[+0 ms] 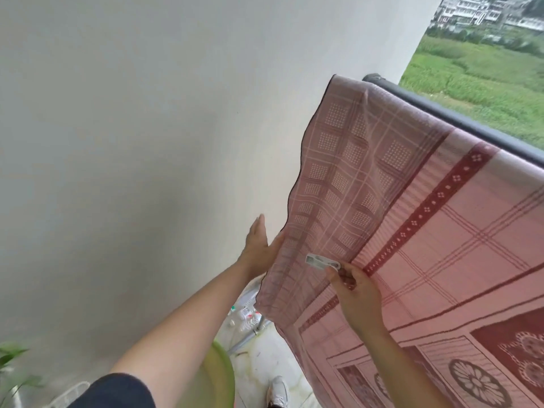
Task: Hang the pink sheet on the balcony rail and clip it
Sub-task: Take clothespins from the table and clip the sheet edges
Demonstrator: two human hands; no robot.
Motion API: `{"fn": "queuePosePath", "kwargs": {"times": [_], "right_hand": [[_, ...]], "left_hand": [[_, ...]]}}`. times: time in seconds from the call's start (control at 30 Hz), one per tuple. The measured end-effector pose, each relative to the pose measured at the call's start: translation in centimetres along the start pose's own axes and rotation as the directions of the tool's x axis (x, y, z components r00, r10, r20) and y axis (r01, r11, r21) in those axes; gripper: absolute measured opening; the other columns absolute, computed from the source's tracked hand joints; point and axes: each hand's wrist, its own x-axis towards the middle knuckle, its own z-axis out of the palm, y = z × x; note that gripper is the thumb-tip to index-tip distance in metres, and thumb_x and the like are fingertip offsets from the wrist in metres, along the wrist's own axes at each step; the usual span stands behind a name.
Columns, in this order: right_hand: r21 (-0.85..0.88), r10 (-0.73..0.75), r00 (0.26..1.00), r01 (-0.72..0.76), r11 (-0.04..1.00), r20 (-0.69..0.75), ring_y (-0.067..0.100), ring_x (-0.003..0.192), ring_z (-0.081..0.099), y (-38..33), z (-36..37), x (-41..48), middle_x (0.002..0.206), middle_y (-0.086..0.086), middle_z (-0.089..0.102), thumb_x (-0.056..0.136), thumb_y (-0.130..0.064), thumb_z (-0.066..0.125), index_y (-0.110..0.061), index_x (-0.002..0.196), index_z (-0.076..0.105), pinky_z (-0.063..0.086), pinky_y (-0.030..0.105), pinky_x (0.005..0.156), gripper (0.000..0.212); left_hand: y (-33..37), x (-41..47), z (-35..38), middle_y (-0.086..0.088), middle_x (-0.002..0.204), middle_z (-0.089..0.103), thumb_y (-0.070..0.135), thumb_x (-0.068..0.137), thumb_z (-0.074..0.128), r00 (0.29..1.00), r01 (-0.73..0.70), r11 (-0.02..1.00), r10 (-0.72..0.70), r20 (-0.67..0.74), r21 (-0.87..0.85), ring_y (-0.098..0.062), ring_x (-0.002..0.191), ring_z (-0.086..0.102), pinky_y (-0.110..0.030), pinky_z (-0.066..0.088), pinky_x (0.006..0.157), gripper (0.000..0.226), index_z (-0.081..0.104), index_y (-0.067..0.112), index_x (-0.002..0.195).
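the pink sheet [412, 231] is hanging over the rail [441, 108]; the left hand [259, 248], fingers straight, is touching its edge; the right hand [359, 298] is pinching a white clip [322, 262].

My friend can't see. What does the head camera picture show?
A pink sheet hangs over a dark balcony rail beside a white wall. The person's right hand holds a white clip in front of the cloth, while the left hand, fingers straight, touches the sheet's side edge.
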Motion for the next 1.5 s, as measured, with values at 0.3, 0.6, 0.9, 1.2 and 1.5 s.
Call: {"fn": "queuePosePath", "kwargs": {"times": [0.3, 0.6, 0.9, 1.2, 1.5], "right_hand": [[0.034, 0.064, 0.997, -0.063, 0.997, -0.036, -0.012, 0.088, 0.058, 0.0, -0.2, 2.8, 0.099, -0.014, 0.068, 0.091, -0.040, 0.064, -0.027, 0.114, 0.064, 0.042, 0.001, 0.070, 0.025], [0.032, 0.099, 0.993, -0.097, 0.995, -0.066, -0.009, 0.091, 0.058, -0.5, 0.5, 3.5, 0.101, -0.014, 0.068, 0.091, -0.043, 0.063, -0.029, 0.114, 0.065, 0.043, 0.012, 0.075, 0.027], [0.049, 0.108, 0.990, -0.104, 0.993, -0.093, -0.010, 0.090, 0.058, -1.6, 1.5, 2.7, 0.102, -0.015, 0.067, 0.092, -0.041, 0.063, -0.029, 0.114, 0.065, 0.042, 0.011, 0.075, 0.025], [0.053, 0.086, 0.992, -0.081, 0.995, -0.095, -0.006, 0.089, 0.059, -2.5, 1.7, 2.3, 0.101, -0.012, 0.068, 0.092, -0.040, 0.065, -0.031, 0.111, 0.065, 0.044, 0.014, 0.078, 0.020], [0.023, 0.061, 0.996, -0.060, 0.998, -0.061, -0.008, 0.091, 0.058, -3.5, 1.3, 1.8, 0.103, -0.016, 0.067, 0.093, -0.042, 0.062, -0.039, 0.110, 0.059, 0.044, 0.013, 0.077, 0.018]], "left_hand": [[4.5, 6.5, 0.5, 0.008, 0.094, 0.072, 0.019, 0.096, 0.043, 0.968, 0.052, 0.921, 0.049, 0.247, -0.387, -0.003, 0.084, 0.067, -0.013, 0.052, 0.070, 0.027, 0.070, 0.018, 0.097], [3.6, 7.6, 0.9, -0.006, 0.094, 0.059, 0.020, 0.083, 0.048, 0.935, 0.182, 0.780, 0.052, 0.351, -0.599, -0.016, 0.087, 0.052, -0.028, 0.040, 0.070, 0.026, 0.065, 0.009, 0.099], [2.0, 6.5, 1.1, -0.012, 0.093, 0.065, 0.029, 0.088, 0.058, 0.969, 0.153, 0.720, 0.024, 0.244, -0.677, -0.021, 0.089, 0.059, -0.036, 0.050, 0.081, 0.038, 0.069, -0.005, 0.101], [0.6, 6.4, 1.7, -0.016, 0.112, 0.070, 0.020, 0.095, 0.061, 0.980, 0.160, 0.592, 0.003, 0.201, -0.790, -0.020, 0.098, 0.067, -0.023, 0.055, 0.076, 0.031, 0.066, 0.002, 0.118], [1.4, 7.1, 0.6, 0.001, 0.071, 0.064, 0.019, 0.100, 0.051, 0.995, 0.086, 0.625, -0.016, 0.097, -0.776, -0.007, 0.063, 0.061, -0.018, 0.050, 0.057, 0.020, 0.057, 0.004, 0.089]]}}
